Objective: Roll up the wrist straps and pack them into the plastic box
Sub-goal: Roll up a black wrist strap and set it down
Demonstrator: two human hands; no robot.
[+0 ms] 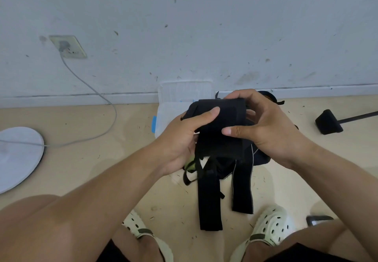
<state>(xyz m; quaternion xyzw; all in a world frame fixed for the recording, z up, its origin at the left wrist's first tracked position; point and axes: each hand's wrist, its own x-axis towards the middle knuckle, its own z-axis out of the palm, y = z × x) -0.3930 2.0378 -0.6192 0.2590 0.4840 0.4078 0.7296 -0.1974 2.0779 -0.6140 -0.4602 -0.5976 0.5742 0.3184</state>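
Both hands hold one black wrist strap point(216, 116) above the floor point(102, 159), partly rolled at the top. The left hand point(184, 137) grips its left side, thumb across the front; the right hand point(263, 124) has its fingers point(231, 131) closed over the right end. The loose tail hangs toward more black straps point(242, 188) on the floor. The open clear plastic box point(165, 116) sits behind the hands, against the wall point(184, 26).

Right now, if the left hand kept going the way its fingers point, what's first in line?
The left hand points up-right, so it would likely meet the right hand across the strap roll both hold; depth is unclear.
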